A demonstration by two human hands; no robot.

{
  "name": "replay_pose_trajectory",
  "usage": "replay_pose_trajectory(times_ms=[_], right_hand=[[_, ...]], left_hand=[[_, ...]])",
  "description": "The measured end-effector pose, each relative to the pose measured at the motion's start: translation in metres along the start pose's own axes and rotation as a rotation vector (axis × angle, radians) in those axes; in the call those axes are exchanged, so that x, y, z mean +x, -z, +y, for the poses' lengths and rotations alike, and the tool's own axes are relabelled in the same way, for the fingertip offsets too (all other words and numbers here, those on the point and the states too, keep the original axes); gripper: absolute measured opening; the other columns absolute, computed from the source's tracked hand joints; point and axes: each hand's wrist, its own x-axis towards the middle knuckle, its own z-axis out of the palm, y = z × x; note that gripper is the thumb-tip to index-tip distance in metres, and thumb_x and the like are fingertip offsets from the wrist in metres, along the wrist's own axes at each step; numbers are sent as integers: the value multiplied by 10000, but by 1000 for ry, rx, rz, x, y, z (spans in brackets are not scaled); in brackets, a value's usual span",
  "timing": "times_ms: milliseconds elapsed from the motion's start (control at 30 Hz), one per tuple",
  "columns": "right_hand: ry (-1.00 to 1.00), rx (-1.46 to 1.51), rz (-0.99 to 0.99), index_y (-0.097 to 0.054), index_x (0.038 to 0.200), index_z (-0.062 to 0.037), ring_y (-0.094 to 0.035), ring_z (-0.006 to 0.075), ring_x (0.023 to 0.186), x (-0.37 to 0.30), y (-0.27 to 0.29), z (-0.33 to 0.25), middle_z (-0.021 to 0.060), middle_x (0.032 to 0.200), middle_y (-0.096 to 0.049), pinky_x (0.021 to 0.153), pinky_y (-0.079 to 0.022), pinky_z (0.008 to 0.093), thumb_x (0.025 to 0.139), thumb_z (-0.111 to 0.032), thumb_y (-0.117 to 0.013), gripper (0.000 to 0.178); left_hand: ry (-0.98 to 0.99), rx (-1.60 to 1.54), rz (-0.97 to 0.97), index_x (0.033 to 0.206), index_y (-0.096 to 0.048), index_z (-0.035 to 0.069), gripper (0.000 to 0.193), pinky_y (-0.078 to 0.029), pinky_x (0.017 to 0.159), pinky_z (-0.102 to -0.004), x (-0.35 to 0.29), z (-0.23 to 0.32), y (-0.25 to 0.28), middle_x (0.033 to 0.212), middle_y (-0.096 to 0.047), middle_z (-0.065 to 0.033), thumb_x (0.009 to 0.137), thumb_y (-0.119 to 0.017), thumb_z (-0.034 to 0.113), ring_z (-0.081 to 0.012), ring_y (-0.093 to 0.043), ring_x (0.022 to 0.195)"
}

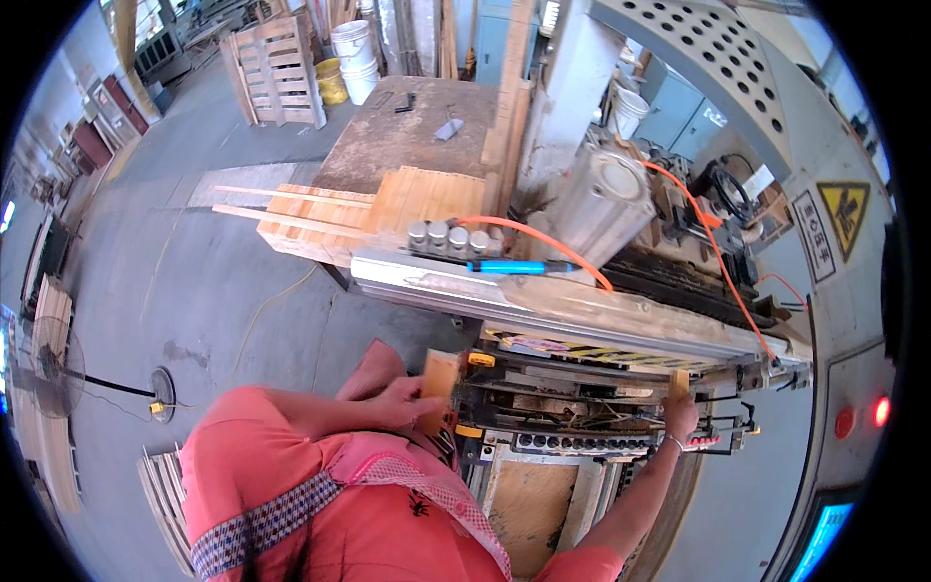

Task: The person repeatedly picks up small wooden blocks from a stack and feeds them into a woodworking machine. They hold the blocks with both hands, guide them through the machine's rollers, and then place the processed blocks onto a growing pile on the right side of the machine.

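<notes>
At the machine's left end, my left hand [398, 402] is closed on a short, flat wooden board [439, 386] that stands nearly upright in the picture. Across the machine, the fingers of my right hand [681, 419] close round the near end of a smaller wooden piece [678, 381]. Between my hands runs the long black machine bed [572, 396], with slots, wires and a row of round black knobs [582, 444] along its near side. Yellow clamps [480, 360] sit close to the board in my left hand. The right fingertips are partly hidden.
Beyond the bed lies a metal beam [582, 315] with a blue pen-like tool [519, 267] on it. Wooden strips [417, 199] are stacked on a brown table [388, 136]. An orange hose [543, 233] curves over the beam. A grey control cabinet [844, 320] stands right.
</notes>
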Motion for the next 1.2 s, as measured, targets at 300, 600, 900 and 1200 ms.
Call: replay_pose_trajectory(times_ms=[300,600,900,1200], right_hand=[[0,2,393,-506,1183,-23,-573,353,961,-57,19,-48,193,1097,-579,775,-471,437,759,-287,-657,522],[78,445,117,-605,1037,-1,-646,244,728,-210,43,-148,138,836,-667,657,-492,340,745,-117,-680,323],[-153,596,41,-614,961,35,-623,213,648,-337,26,-166,123,731,-648,603,-488,316,751,-96,-666,254],[-211,389,34,-642,915,-75,-648,247,672,-370,32,-192,82,761,-666,598,-510,344,711,-224,-697,259]], left_hand=[[-255,-42,856,1039,-561,-5,289,-441,696,-268,52,7,189,858,-597,-58,879,-532,234,-81,-514,801],[-179,-368,741,1039,-612,15,332,-452,704,-262,228,13,339,880,-616,-35,876,-548,296,-87,-543,789],[-90,-162,657,1138,-582,71,341,-460,751,-304,281,2,320,937,-637,-61,887,-501,287,-138,-570,862],[-196,-358,501,1144,-544,46,290,-458,811,-290,300,-41,354,1029,-584,-33,914,-484,212,-146,-551,933]])
